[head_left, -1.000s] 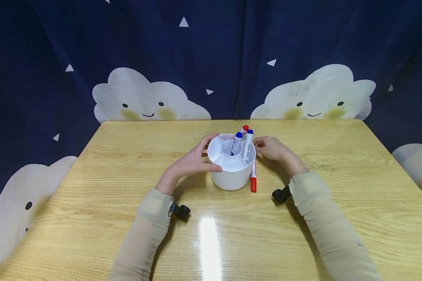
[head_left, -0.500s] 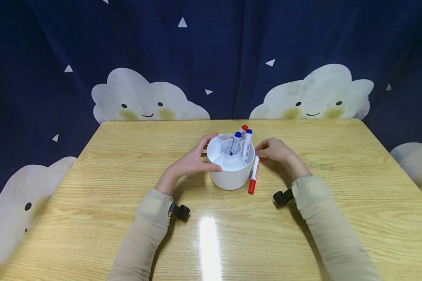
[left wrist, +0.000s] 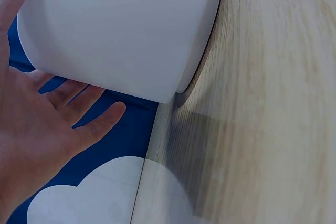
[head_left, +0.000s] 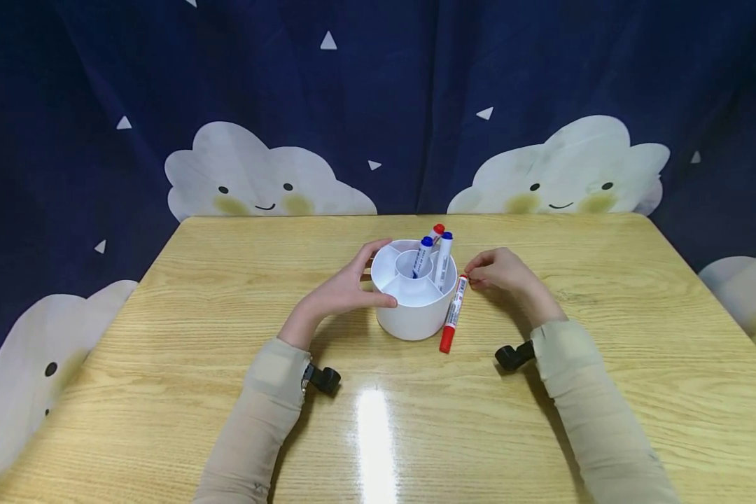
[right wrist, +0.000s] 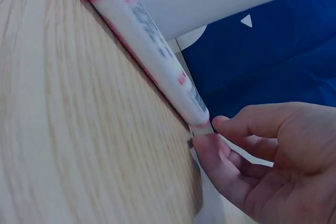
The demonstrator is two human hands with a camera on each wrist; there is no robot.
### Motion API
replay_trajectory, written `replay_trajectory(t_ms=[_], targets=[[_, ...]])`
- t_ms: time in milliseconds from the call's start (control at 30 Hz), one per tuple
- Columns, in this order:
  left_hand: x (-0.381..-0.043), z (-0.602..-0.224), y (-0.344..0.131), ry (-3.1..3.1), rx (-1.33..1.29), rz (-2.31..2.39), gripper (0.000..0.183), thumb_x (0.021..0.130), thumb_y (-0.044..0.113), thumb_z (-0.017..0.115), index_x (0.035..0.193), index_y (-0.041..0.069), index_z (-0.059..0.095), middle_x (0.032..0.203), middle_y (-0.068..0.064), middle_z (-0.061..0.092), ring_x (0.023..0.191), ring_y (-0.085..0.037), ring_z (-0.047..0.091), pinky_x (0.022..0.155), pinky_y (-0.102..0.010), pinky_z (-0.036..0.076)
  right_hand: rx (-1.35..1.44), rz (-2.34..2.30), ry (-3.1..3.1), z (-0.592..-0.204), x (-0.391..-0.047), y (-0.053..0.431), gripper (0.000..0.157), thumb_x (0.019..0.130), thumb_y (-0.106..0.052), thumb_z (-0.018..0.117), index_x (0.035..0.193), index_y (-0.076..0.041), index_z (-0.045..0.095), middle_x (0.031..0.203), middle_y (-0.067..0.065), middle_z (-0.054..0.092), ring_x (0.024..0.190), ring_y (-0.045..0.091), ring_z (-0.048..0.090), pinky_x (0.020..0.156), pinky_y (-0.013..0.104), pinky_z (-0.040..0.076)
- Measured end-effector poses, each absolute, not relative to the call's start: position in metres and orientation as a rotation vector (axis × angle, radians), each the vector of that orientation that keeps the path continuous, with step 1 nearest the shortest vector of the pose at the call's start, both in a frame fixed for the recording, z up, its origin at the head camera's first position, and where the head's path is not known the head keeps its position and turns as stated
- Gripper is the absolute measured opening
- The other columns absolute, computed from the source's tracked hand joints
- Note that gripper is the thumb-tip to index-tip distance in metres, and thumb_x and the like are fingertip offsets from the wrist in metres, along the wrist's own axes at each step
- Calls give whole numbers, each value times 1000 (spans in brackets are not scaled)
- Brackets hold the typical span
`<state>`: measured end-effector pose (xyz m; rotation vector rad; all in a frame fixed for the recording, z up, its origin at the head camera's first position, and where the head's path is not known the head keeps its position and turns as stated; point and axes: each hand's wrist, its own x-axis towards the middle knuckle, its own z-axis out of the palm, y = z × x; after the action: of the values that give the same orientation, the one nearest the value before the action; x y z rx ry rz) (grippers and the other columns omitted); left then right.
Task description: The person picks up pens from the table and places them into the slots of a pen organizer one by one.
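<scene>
A round white pen organizer point(head_left: 409, 320) with divided compartments stands mid-table. My left hand point(head_left: 345, 290) holds its left side, thumb along the front and fingers round the back; the left wrist view shows the organizer wall point(left wrist: 115, 30) against that hand point(left wrist: 42, 140). Two blue-capped markers, one in the central cup point(head_left: 423, 257) and one to its right point(head_left: 444, 262), lean in it, with a red-capped marker point(head_left: 438, 229) behind. Beside the organizer lies another red-capped whiteboard marker point(head_left: 455, 308), cap toward me. Thumb and forefinger of my right hand point(head_left: 504, 271) pinch its far end.
The wooden table point(head_left: 195, 315) has its far edge just beyond the organizer. A dark blue curtain point(head_left: 409, 105) printed with clouds hangs behind it. A black wrist camera point(head_left: 514, 357) juts inward from the right sleeve, another point(head_left: 325, 380) from the left.
My right hand has moved rightward, away from the organizer, drawing the marker's far end out beside it. The marker's cap has swung slightly left and toward me. My left hand stays put.
</scene>
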<state>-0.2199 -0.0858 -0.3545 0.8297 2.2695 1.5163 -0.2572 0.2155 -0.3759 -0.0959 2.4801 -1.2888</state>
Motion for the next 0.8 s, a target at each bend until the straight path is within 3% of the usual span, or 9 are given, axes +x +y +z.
replay_trajectory(t_ms=[333,600,800], targets=[[-203,-329,-85,2264,817,1501,92,74,10,73,144,8,14,141,-11,29,125,-27,33,103,-46,31,-43,-1032,2611,-373,-251,207,34,83,-29,63,99,1,57,84,10,56,62,13,58,59,24,51],[-203,-329,-84,2261,823,1512,91,74,11,74,144,10,15,142,-11,29,125,-26,35,103,-44,32,0,-984,2651,-371,-249,198,32,81,-26,64,93,3,62,76,7,59,56,10,57,57,24,52],[-203,-328,-84,2266,819,1503,91,74,10,74,144,11,15,142,-10,29,125,-25,35,103,-42,33,45,-1108,2563,-370,-248,201,38,81,-25,63,101,6,61,83,8,59,64,11,58,62,23,53]])
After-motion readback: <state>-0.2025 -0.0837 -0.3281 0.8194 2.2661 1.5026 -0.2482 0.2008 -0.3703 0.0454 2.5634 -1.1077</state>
